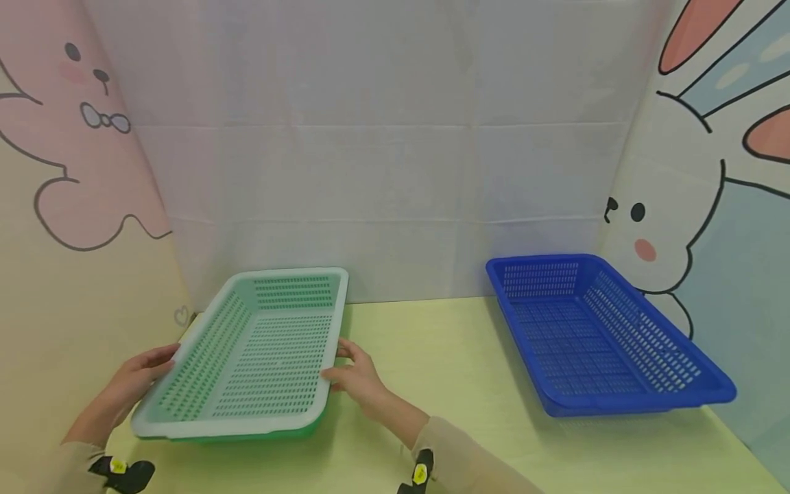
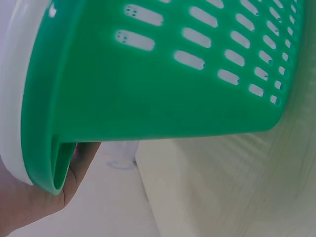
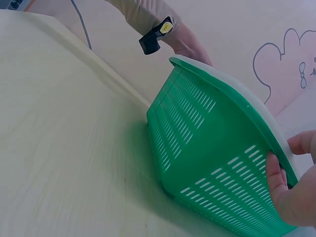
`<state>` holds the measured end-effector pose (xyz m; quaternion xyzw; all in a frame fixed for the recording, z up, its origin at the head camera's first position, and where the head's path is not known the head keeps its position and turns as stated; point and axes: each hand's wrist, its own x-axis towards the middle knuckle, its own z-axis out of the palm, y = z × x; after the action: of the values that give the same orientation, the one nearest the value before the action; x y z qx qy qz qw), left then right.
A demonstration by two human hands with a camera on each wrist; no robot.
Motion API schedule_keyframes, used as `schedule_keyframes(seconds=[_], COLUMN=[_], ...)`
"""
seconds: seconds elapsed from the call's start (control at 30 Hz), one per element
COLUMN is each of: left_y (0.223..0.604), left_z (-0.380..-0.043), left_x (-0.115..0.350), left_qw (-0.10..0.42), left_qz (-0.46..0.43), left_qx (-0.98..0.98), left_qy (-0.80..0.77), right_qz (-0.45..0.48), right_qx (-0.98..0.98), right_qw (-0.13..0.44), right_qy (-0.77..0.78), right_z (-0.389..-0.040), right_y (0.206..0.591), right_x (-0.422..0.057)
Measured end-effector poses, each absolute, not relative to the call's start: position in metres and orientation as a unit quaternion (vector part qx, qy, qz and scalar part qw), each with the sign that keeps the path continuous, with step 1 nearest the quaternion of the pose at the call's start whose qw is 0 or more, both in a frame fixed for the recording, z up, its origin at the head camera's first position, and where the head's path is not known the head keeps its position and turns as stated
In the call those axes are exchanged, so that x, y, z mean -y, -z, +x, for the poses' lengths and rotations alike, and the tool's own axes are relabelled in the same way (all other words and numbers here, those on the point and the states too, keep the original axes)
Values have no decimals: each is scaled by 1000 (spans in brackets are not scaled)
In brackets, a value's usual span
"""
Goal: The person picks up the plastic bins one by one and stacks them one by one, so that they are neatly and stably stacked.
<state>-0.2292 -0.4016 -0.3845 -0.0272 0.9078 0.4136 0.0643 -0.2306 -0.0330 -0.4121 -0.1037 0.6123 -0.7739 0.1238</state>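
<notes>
On the left side of the table, a white slotted basket (image 1: 228, 429) sits nested inside a green basket (image 1: 296, 432). The white rim lies over the green one, and white shows through the green slots (image 2: 192, 34). My left hand (image 1: 138, 377) grips the left rim, its fingers partly hidden below the edge. Opposite it, my right hand (image 1: 361, 381) holds the right rim, thumb on top. In the right wrist view, fingers (image 3: 275, 177) curl beneath the green lip. The green base is right at the tabletop.
A blue slotted basket (image 1: 543, 377) stands on the right of the pale yellow table (image 1: 426, 357). A white sheet (image 1: 395, 171) hangs behind. Walls with cartoon animals flank both sides, the left one close to my left hand.
</notes>
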Motion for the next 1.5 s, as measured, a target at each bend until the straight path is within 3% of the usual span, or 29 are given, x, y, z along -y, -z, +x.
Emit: schedule_keyframes(seconds=[0.2, 0.7, 1.5], left_y=[387, 391, 392], left_z=[-229, -230, -236], left_x=[388, 359, 314], left_qw=[34, 21, 48], left_qz=[-17, 16, 38], left_qx=[-911, -894, -861], left_qy=[-410, -447, -505], right_qz=[-99, -115, -122], right_qx=[-615, -634, -652], right_qw=[122, 124, 117], right_qy=[773, 754, 739], right_z=[-231, -230, -225], right_y=[412, 411, 412], right_x=[22, -10, -66])
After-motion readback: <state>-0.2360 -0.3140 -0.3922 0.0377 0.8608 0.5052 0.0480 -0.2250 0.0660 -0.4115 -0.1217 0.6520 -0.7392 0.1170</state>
